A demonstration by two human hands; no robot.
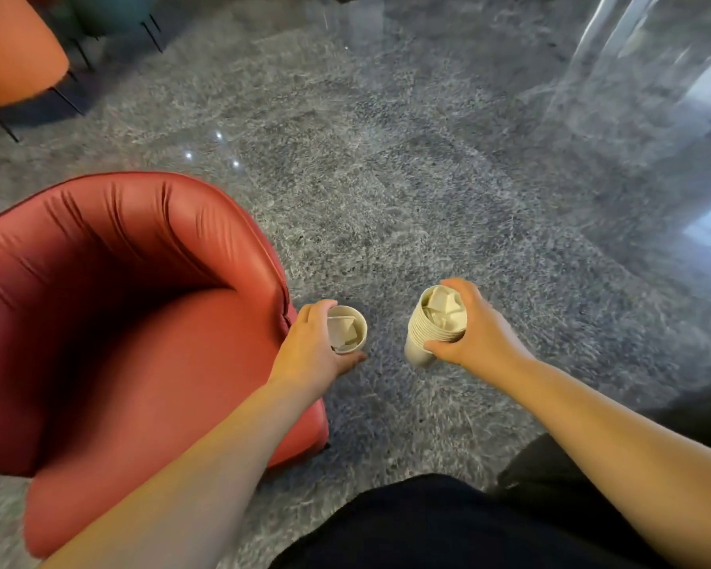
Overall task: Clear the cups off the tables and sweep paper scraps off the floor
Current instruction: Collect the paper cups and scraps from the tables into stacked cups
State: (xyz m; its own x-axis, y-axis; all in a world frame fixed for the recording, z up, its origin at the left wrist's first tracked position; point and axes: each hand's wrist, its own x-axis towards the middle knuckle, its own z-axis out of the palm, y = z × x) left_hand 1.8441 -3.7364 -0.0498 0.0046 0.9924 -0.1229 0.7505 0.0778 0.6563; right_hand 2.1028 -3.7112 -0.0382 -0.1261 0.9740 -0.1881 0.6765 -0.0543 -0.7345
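Note:
My left hand (310, 351) grips a single cream paper cup (352, 322) with crumpled paper scraps inside. It is held upright beside the red armchair's arm. My right hand (475, 330) grips a stack of several nested cream cups (423, 322), tilted a little to the left, with folded paper scraps (442, 303) in the top cup. Both hands hang above the grey speckled carpet (386, 199), about a hand's width apart.
A red leather armchair (120, 301) fills the left side. An orange chair (13, 55) on thin black legs stands at the far left, with a teal seat behind it. A glass tabletop's curved edge (616, 76) reaches in from the right. Dark trousers show below.

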